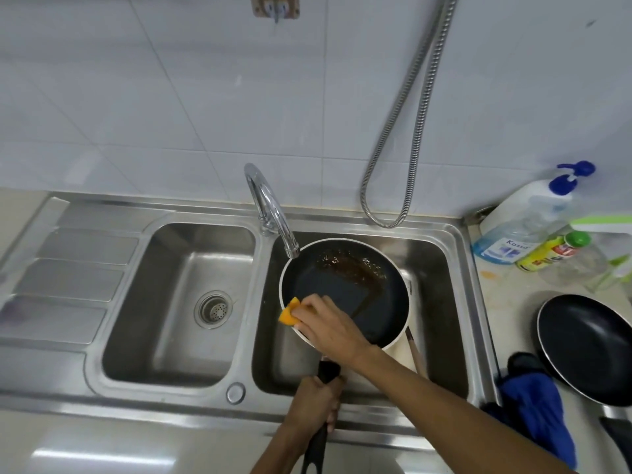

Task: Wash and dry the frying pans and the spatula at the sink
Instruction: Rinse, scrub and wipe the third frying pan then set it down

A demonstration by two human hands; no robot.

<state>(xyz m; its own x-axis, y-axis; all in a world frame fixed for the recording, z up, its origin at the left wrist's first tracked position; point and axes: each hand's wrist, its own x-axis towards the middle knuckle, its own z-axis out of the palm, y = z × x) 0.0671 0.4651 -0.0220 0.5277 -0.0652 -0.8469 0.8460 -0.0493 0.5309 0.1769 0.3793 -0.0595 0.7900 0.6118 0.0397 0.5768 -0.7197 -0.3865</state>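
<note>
A black frying pan (376, 302) with a pale rim hangs tilted over the right sink basin (441, 302), brown greasy water pooled at its far side. My left hand (314, 401) grips its black handle near the sink's front edge. My right hand (328, 319) holds an orange sponge (289, 314) against the pan's near left rim. A wooden spatula handle (415, 354) sticks out from under the pan in the same basin. A second black frying pan (588, 347) lies on the counter at the right.
The chrome tap (270, 210) arches over the pan's far rim. The left basin (181, 302) has a drain strainer. A blue cloth (537, 405) lies by the second pan. Soap bottles (526, 224) stand at the back right. A metal hose (410, 131) hangs on the tiled wall.
</note>
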